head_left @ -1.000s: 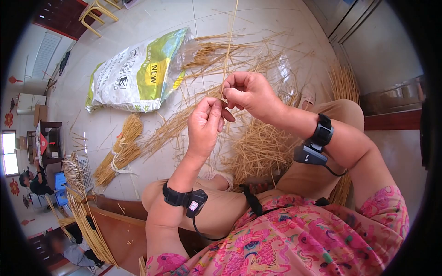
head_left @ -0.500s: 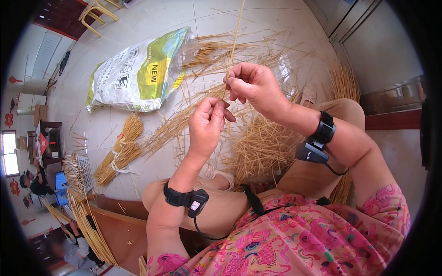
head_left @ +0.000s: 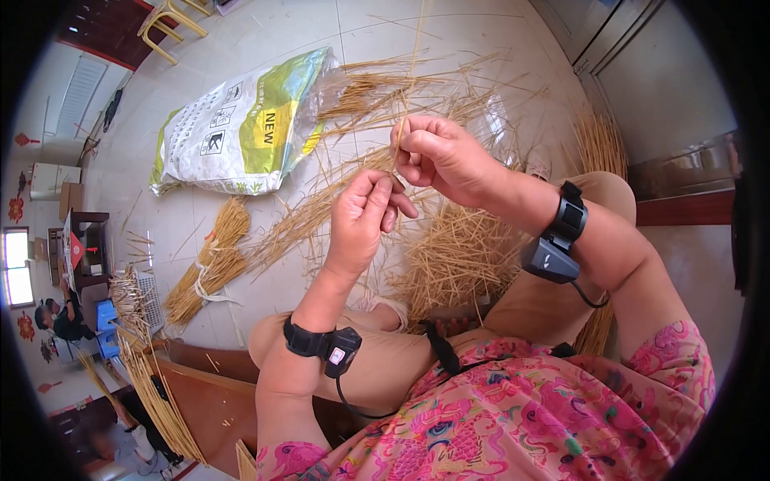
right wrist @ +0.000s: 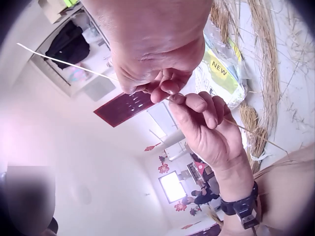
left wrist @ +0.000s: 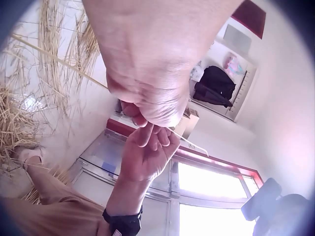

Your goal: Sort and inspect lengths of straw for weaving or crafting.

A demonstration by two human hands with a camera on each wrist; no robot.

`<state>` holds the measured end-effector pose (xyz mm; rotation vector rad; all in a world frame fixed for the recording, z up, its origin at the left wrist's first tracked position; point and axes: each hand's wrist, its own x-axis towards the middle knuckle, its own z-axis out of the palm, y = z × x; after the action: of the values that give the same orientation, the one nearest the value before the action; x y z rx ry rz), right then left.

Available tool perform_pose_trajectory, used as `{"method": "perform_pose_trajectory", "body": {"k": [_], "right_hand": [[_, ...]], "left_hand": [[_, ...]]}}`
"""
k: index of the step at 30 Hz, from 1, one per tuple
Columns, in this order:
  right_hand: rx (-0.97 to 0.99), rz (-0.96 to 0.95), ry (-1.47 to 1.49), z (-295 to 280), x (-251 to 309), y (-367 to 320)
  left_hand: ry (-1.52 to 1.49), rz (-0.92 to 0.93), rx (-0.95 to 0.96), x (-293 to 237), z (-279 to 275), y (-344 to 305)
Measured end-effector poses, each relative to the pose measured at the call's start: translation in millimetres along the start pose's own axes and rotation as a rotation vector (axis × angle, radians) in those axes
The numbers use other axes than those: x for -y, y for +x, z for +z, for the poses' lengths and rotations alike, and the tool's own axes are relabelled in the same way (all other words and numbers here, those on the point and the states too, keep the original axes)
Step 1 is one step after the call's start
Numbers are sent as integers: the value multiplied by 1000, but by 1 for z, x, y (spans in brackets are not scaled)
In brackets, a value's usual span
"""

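Between my two hands runs one thin straw stalk (head_left: 414,60), its far end rising up out of the head view. My left hand (head_left: 358,220) pinches the lower part between thumb and forefinger, its other fingers loosely bent. Just above and to the right, my right hand (head_left: 443,158) pinches the stalk, thumb on top and fingers curled. The fingertips of both hands nearly meet. In the right wrist view, the stalk (right wrist: 64,62) sticks out beyond the right hand, and its other part passes the left hand (right wrist: 216,137) toward the lower right.
Below the hands lies a heap of cut straw (head_left: 457,260), with loose stalks strewn across the tiled floor. A white-and-green printed sack (head_left: 216,132) lies at the upper left, above a tied straw bundle (head_left: 207,260). More straw (head_left: 600,144) stands by the metal door. Other people sit far left.
My right hand has shifted slightly right and turned, its thumb now further over the stalk. The stalk's upper part leans more to the right. The left hand has barely moved.
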<state>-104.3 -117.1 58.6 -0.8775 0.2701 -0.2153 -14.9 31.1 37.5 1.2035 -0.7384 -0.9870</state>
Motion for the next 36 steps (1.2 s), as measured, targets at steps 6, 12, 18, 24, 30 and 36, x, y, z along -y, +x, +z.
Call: {"method": "perform_pose_trajectory", "body": {"k": [6, 12, 18, 24, 30, 36], "right_hand": [[119, 134, 207, 0, -1, -3], [-154, 151, -149, 6, -7, -5], [-288, 84, -545, 1, -10, -4], [223, 269, -1579, -2, 15, -12], [-53, -99, -694, 3, -1, -5], [-63, -103, -530, 3, 0, -5]], "left_hand": [[58, 131, 23, -1, 5, 1], [188, 134, -20, -2, 2, -1], [144, 115, -144, -4, 3, -1], [88, 70, -211, -10, -10, 5], [183, -24, -153, -11, -1, 2], [142, -45, -137, -7, 5, 3]]}}
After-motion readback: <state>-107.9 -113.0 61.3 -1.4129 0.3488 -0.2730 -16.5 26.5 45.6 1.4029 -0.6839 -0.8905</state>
